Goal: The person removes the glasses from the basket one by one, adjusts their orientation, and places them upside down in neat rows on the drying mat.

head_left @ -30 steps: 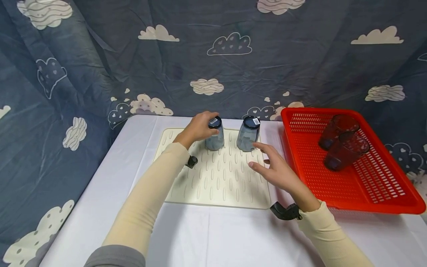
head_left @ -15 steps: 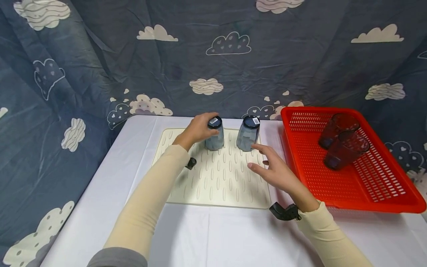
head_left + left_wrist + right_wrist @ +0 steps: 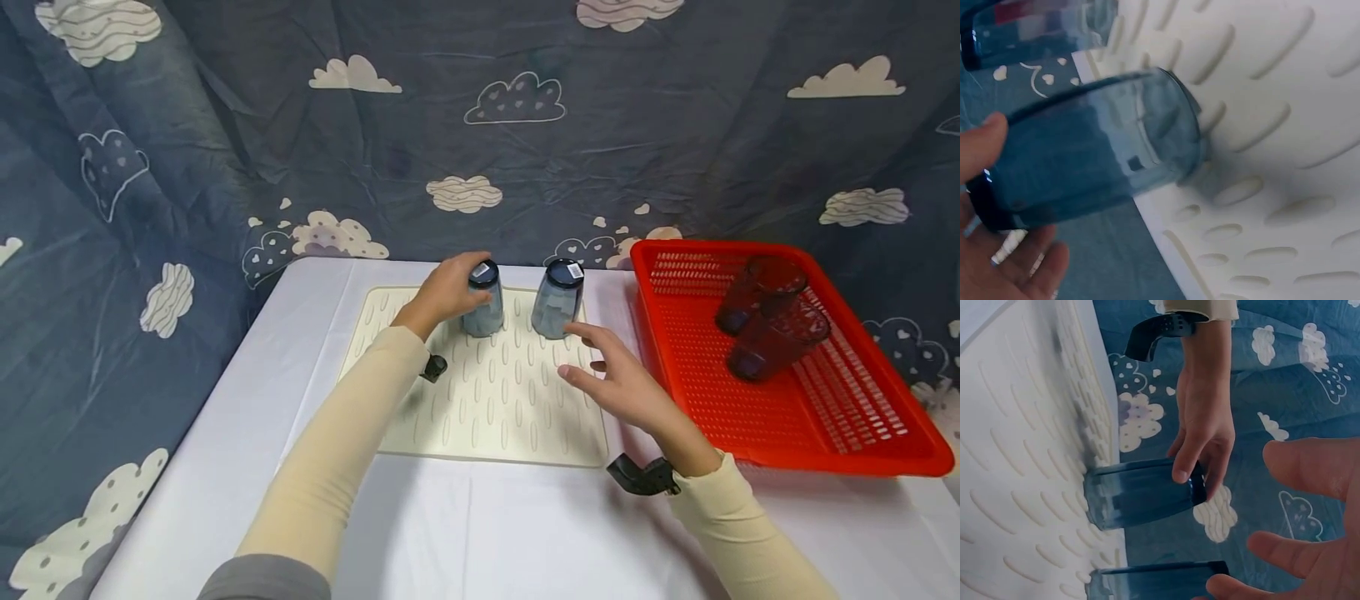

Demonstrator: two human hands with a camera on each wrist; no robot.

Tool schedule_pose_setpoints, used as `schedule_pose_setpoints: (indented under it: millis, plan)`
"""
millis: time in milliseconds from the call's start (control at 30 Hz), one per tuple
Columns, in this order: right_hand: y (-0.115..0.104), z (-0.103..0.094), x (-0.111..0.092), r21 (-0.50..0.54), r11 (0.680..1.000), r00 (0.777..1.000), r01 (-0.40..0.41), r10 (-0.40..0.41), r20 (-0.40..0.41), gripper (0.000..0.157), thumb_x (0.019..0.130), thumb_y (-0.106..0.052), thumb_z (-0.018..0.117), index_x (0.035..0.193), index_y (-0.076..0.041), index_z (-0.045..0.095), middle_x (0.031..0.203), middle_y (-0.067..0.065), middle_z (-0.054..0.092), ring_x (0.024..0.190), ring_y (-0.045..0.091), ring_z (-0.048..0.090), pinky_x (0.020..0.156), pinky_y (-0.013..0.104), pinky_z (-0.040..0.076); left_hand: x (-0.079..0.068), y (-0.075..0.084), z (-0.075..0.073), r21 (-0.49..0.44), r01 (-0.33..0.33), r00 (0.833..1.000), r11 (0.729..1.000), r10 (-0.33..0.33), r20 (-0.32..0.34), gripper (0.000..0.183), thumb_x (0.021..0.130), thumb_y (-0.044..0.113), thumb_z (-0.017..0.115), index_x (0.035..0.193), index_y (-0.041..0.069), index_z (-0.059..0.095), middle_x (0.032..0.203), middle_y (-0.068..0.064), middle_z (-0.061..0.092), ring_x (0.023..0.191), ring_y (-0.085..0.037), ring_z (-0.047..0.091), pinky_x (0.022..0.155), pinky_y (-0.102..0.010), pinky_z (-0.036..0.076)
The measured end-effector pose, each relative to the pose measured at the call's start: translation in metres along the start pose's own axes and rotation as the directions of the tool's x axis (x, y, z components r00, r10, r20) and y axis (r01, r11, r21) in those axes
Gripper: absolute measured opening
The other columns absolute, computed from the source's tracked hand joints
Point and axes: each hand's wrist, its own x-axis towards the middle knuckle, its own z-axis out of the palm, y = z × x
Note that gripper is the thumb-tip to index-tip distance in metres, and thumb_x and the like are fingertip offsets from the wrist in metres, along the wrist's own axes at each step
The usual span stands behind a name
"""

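Note:
Two blue-tinted drinking glasses stand upside down at the back of a cream ridged mat [image 3: 487,425]. My left hand [image 3: 442,292] holds the left glass [image 3: 483,317] near its upturned base, thumb on one side and fingers on the other. In the left wrist view this glass [image 3: 1097,150] has its rim against the mat. My right hand [image 3: 630,387] hovers in front of the right glass [image 3: 557,308], thumb and fingers spread, holding nothing. The right wrist view shows those spread fingers near the right glass [image 3: 1154,584]; whether they touch it I cannot tell.
A red perforated plastic basket [image 3: 810,462] is on the right side of the white-covered table [image 3: 450,533]. Two more glasses lean inside it, a rear glass [image 3: 757,292] and a front glass [image 3: 776,342]. A dark cloud-patterned cloth [image 3: 412,133] hangs behind the table and along its left side.

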Motion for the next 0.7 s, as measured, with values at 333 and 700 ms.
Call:
schedule_pose_setpoints:
  millis: [333,700]
  plan:
    - [-0.004,-0.016,-0.011,-0.028,1.0,1.0,-0.011,0.011,0.003,0.063,0.095,-0.026,0.063,0.149,-0.005,0.037,0.155,0.02,0.036,0.139,0.042,0.038,0.109,0.06,0.042,-0.008,0.011,-0.001,0.087,-0.014,0.997,0.996,0.02,-0.069,0.067,0.093,0.031,0.067,0.151,0.012,0.04,0.159,-0.009,0.038,0.144,-0.035,0.039,0.117,-0.047,0.037]
    - [-0.008,-0.036,-0.029,-0.049,0.999,1.0,-0.011,0.012,0.019,0.068,0.093,-0.027,0.067,0.15,-0.01,0.035,0.154,0.019,0.037,0.137,0.042,0.04,0.107,0.062,0.043,-0.051,0.025,-0.005,-0.062,-0.17,0.938,0.984,0.142,-0.317,0.052,0.096,0.024,0.064,0.143,0.006,0.052,0.153,-0.011,0.046,0.141,-0.033,0.043,0.116,-0.048,0.038]
